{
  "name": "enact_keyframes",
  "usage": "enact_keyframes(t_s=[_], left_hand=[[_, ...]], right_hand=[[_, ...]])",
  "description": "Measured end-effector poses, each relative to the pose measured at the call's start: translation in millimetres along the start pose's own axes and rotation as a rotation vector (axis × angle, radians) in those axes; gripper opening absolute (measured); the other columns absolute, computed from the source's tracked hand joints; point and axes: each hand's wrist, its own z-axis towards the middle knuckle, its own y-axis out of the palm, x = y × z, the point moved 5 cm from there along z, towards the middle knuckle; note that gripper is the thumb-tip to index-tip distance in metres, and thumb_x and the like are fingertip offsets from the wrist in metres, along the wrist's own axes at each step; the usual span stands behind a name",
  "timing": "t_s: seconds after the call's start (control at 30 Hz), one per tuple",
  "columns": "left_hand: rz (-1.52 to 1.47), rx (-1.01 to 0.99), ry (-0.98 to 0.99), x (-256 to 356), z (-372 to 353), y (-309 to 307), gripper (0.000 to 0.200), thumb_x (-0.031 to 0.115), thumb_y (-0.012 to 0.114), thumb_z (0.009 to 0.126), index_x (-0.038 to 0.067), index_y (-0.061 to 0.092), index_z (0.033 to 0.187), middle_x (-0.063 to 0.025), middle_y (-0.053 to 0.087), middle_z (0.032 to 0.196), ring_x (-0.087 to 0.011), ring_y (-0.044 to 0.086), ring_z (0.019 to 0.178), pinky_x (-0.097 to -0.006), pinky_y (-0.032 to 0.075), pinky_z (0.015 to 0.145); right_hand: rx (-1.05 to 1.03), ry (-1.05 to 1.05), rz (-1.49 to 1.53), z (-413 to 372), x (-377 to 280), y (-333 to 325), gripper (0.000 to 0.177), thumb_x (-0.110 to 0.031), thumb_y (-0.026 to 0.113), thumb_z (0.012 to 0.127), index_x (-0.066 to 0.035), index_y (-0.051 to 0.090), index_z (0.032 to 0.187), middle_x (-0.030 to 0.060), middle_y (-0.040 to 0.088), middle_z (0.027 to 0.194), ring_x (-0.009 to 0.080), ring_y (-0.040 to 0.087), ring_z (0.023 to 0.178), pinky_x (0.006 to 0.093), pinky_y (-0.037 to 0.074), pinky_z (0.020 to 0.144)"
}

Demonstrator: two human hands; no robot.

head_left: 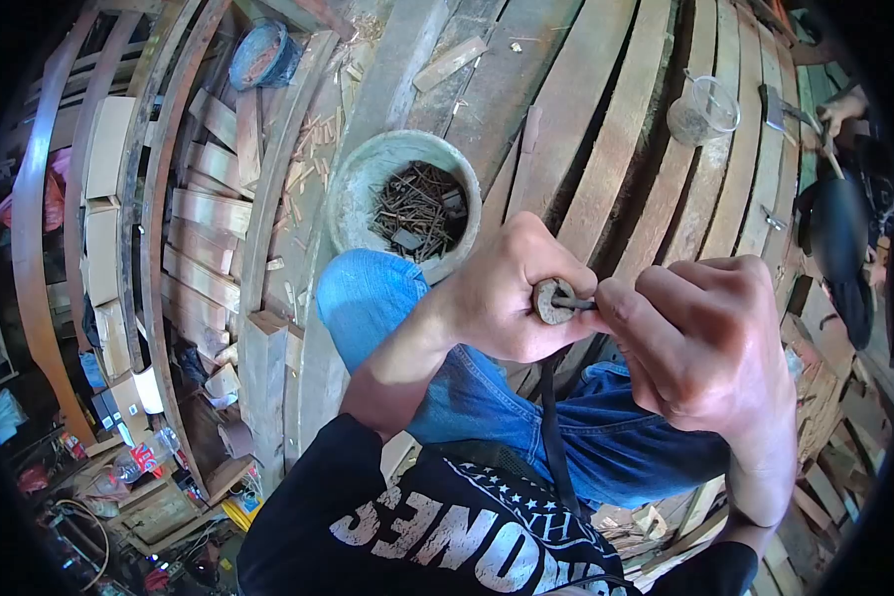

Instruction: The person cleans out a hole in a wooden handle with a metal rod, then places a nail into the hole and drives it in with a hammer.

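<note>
My left hand (517, 288) is closed around a small round grey-brown piece (550, 302) with a hole in its end. A dark metal rod (572, 303) sticks out of that hole toward the right. The fingers of my right hand (685, 338) are wrapped round the rod's other end, which they hide. Both hands are close together above my lap. Just beyond my left wrist stands a round bucket (353, 199) holding many rusty nails or bolts (417, 204).
Wooden planks (606, 129) form the floor. A clear container (700, 114) stands at the upper right, near a hammer-like tool (773, 107). Another person's hand (844, 107) shows at the right edge. A blue bucket (265, 57) stands at the upper left.
</note>
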Motion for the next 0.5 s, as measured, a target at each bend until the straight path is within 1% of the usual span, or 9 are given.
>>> enact_keyframes(t_s=[0.07,0.1,0.17,0.2,0.27,0.3,0.37,0.5], left_hand=[[-0.06,-0.032,-0.019,2.0,0.7,-0.2,0.011,0.008,0.074,0.069,0.003,0.064,0.069,-0.0094,0.056,0.056,-0.0262,0.058,0.047,-0.03,0.039,0.044],[-0.059,-0.028,-0.02,2.0,0.0,-0.4,0.011,0.008,0.074,0.069,0.003,0.064,0.069,-0.0094,0.056,0.056,-0.0262,0.058,0.047,-0.03,0.039,0.044],[-0.101,-0.037,-0.027,0.9,-0.2,-1.2,0.02,0.01,0.076,0.069,0.004,0.058,0.062,-0.0084,0.051,0.053,-0.0257,0.053,0.044,-0.0312,0.035,0.042],[-0.1,-0.035,-0.027,3.4,0.7,-2.9,0.02,0.01,0.076,0.069,0.004,0.058,0.062,-0.0084,0.051,0.053,-0.0257,0.053,0.044,-0.0312,0.035,0.042],[0.0,-0.04,-0.078,7.4,3.5,-6.8,0.032,0.013,0.077,0.07,0.005,0.05,0.056,-0.0077,0.044,0.05,-0.0249,0.045,0.041,-0.0329,0.029,0.041],[0.0,-0.038,-0.081,5.7,3.2,-7.0,0.032,0.013,0.077,0.07,0.005,0.05,0.056,-0.0077,0.044,0.05,-0.0249,0.045,0.041,-0.0329,0.029,0.041],[0.027,-0.002,-0.031,3.8,3.5,-7.8,0.038,0.014,0.076,0.071,0.006,0.044,0.053,-0.0072,0.037,0.048,-0.024,0.039,0.039,-0.0339,0.025,0.041],[0.106,0.059,-0.038,4.7,5.5,-7.0,0.038,0.014,0.076,0.071,0.006,0.043,0.054,-0.0077,0.036,0.048,-0.024,0.039,0.039,-0.0334,0.026,0.041]], right_hand=[[0.063,-0.012,-0.034,1.8,-2.4,-4.1,0.027,-0.008,0.073,0.06,-0.001,0.063,0.084,0.0023,0.042,0.057,0.018,0.045,0.043,0.0327,0.03,0.039],[0.062,-0.015,-0.033,1.7,-2.6,-5.2,0.027,-0.008,0.073,0.06,-0.001,0.063,0.084,0.0023,0.042,0.057,0.018,0.045,0.043,0.0327,0.03,0.039],[0.064,-0.01,-0.018,1.6,-1.8,-7.6,0.026,-0.007,0.074,0.062,0.0,0.063,0.084,0.0023,0.042,0.056,0.0178,0.045,0.042,0.0325,0.03,0.039],[0.063,-0.012,-0.018,1.0,-3.3,-6.8,0.026,-0.007,0.074,0.062,0.0,0.063,0.084,0.0023,0.042,0.056,0.0178,0.045,0.042,0.0325,0.03,0.039],[0.084,0.084,-0.122,-1.9,-3.0,-5.8,0.022,-0.003,0.075,0.065,0.0,0.062,0.083,0.0025,0.041,0.055,0.0184,0.044,0.042,0.0323,0.031,0.039],[0.083,0.082,-0.119,-2.3,-6.3,-5.3,0.022,-0.003,0.075,0.065,0.0,0.062,0.083,0.0025,0.041,0.055,0.0184,0.044,0.042,0.0323,0.031,0.039],[0.093,0.168,-0.061,-1.2,-9.1,-5.8,0.016,0.0,0.073,0.071,0.0,0.061,0.082,0.0029,0.042,0.055,0.0186,0.045,0.043,0.0326,0.032,0.039],[0.039,0.213,-0.098,2.3,-12.1,-5.5,0.014,0.002,0.072,0.073,0.0,0.061,0.082,0.004,0.045,0.056,0.0195,0.046,0.043,0.0331,0.034,0.04]])
